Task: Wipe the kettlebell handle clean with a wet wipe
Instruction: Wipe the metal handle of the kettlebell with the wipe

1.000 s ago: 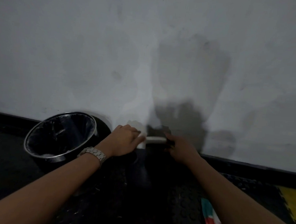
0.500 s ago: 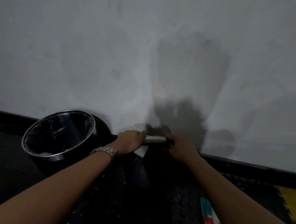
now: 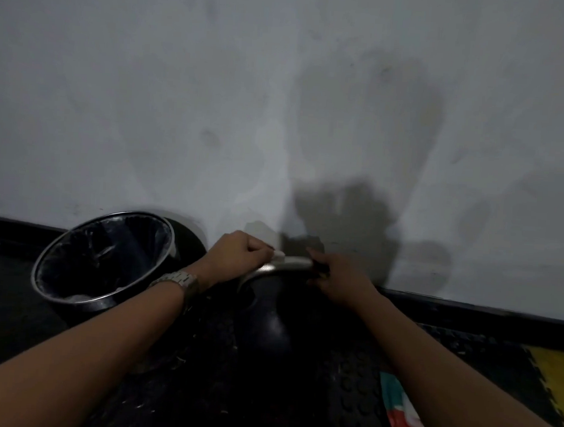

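Two hands meet on the kettlebell handle [image 3: 292, 263], a pale metal bar above the dark kettlebell [image 3: 272, 325] standing on the black floor mat [image 3: 197, 389] by the wall. The left hand [image 3: 238, 255] curls round the handle's left bend, pinching a white wet wipe [image 3: 278, 254] against it. The right hand [image 3: 333, 276] grips the handle's right end. A lined bin [image 3: 106, 255] stands just left; a wipes packet [image 3: 404, 409] lies near the right forearm
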